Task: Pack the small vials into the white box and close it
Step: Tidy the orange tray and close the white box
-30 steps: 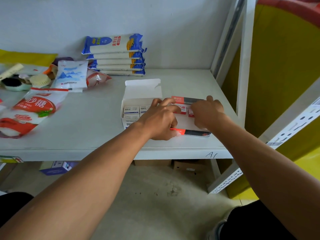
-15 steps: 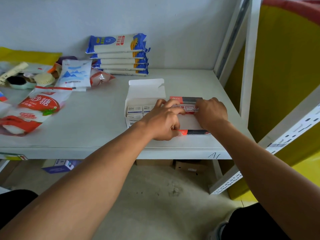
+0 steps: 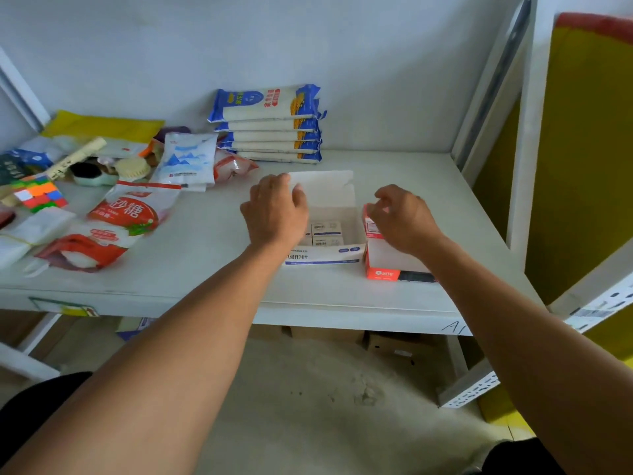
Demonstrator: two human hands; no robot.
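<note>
The white box point(image 3: 322, 257) stands open on the shelf, its lid point(image 3: 329, 188) raised at the back. Small white vial packs point(image 3: 327, 231) lie inside it. My left hand point(image 3: 275, 212) is at the lid's left edge, with thumb and fingers closed on the flap. To the right of the white box sits a red and white box point(image 3: 383, 270). My right hand point(image 3: 402, 219) hovers over it with fingers curled near its far left corner. Whether it holds anything is hidden.
Grey shelf point(image 3: 342, 296) with a white upright point(image 3: 524, 138) at the right. A stack of blue noodle packs point(image 3: 270, 125) stands behind the box. Sugar bag point(image 3: 126, 214), white pouch point(image 3: 186, 161), puzzle cube point(image 3: 39, 195) and other clutter fill the left side.
Both hands have come off the red box's middle. My left hand moved back and left to the white box's lid. The right hand lifted to the red box's far corner.
</note>
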